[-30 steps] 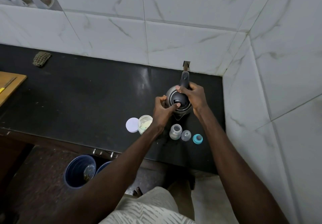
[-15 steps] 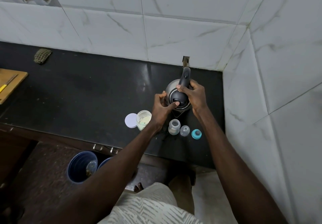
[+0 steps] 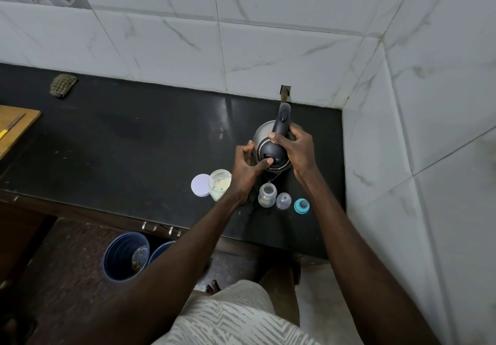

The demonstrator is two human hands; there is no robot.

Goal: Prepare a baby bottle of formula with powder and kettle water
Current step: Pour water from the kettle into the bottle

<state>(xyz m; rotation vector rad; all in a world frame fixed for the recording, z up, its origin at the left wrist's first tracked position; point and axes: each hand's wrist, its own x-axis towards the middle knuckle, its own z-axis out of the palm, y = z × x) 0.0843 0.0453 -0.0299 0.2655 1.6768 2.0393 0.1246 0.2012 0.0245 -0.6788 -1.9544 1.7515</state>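
**A:** A black counter (image 3: 134, 143) runs into a corner of white marbled tile (image 3: 268, 49). What is nearest?

**B:** Two blue buckets (image 3: 123, 256) on the floor under the counter's edge. On the counter's front strip the baby bottle (image 3: 267, 196) stands upright with no top on. Its clear cap (image 3: 283, 201) is just to its right, and the teal teat ring (image 3: 301, 206) is beyond that. To the left are an open jar of pale powder (image 3: 220, 185) and its white lid (image 3: 200, 185), lying flat and touching the jar.

**A:** And the hands?

**B:** Both are on the kettle (image 3: 261, 132), just behind the bottle. The right hand (image 3: 299, 151) is curled round the base of the black handle (image 3: 281, 119). The left hand (image 3: 245, 168) has its fingers bent against the kettle's side and its thumb on the catch of the dark lid. I can't quite tell whether that lid is shut or ajar.

**A:** Farther back?

**B:** A wooden board (image 3: 13, 127) at the far left edge, and a checked cloth (image 3: 63, 86) by the wall.
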